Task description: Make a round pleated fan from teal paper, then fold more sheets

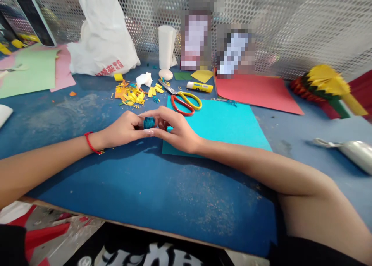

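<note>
Between my two hands is a small roll of dark teal paper (149, 122) with creases or strips across it. My left hand (123, 129) pinches it from the left, a red string bracelet on the wrist. From the other side, the fingers and thumb of my right hand (178, 132) close round it; some fingertips are hidden. Under and beyond my right hand lies a bright turquoise paper sheet (226, 122). Scissors (186, 103) with one red and one yellow handle rest on its far left corner, just past my right hand.
Yellow and orange paper scraps (130, 93) are heaped beyond my hands. A yellow glue stick (199, 87), red paper (255, 91), a white plastic bag (104, 37) and a white tube (166, 47) stand or lie farther back. A folded-paper flower (328, 82) sits at the right.
</note>
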The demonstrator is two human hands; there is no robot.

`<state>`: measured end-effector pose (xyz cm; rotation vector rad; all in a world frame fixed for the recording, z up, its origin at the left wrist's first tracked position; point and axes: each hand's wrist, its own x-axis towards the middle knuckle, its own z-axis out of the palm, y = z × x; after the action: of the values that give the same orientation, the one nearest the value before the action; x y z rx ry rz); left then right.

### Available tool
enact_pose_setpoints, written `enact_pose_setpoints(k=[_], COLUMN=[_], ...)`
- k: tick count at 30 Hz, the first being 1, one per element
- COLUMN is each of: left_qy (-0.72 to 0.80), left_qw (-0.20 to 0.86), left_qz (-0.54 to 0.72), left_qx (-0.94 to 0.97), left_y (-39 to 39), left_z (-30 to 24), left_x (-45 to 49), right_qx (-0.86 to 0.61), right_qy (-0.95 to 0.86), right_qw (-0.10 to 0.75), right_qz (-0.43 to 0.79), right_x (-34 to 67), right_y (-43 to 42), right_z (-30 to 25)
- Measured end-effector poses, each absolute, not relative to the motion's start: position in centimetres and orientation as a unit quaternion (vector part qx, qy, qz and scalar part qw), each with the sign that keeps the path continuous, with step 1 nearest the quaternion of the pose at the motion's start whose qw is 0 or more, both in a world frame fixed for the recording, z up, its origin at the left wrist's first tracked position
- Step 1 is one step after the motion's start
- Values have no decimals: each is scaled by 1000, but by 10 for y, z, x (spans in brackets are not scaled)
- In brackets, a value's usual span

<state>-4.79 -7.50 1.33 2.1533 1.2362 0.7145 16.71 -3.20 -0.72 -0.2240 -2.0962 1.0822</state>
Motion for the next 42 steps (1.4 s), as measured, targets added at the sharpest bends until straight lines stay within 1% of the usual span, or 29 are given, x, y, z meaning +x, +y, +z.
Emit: enact_pose_setpoints(k=[4, 9, 17, 22, 25, 30, 32, 37, 42], left_qy=[447, 446, 478, 490, 497, 490, 489, 467, 457], left_qw=[304, 336, 411, 390, 366, 371, 366, 363, 375], left_qz=[244, 246, 239, 247, 255, 262, 260, 266, 266], left_qx=[805, 792, 739, 740, 744, 744, 748, 761, 762], left_y=[-76, -79, -80, -87, -90, -90, -91, -92, -91], left_z=[13, 12, 17, 16, 15, 14, 15, 15, 17], left_x=[-47, -42, -37, -34, -33, -33, -32, -30, -30], right_qx=[-101, -100, -133, -138, -119, -108, -112, -148, -159], right_qy=[-819, -798, -773, -771, -771, -772, -770, -774, -780], right_qw=[363, 384, 378, 368, 390, 409, 399, 342, 328], right_qz=[433, 453, 491, 501, 489, 474, 486, 512, 508], right_x=[167, 162, 161, 161, 162, 162, 162, 162, 162], right_y=[-32, -32, -33, -33, -32, -32, -32, -34, -36], right_z=[-8, -12, -9, -9, -10, -11, -11, -7, -4])
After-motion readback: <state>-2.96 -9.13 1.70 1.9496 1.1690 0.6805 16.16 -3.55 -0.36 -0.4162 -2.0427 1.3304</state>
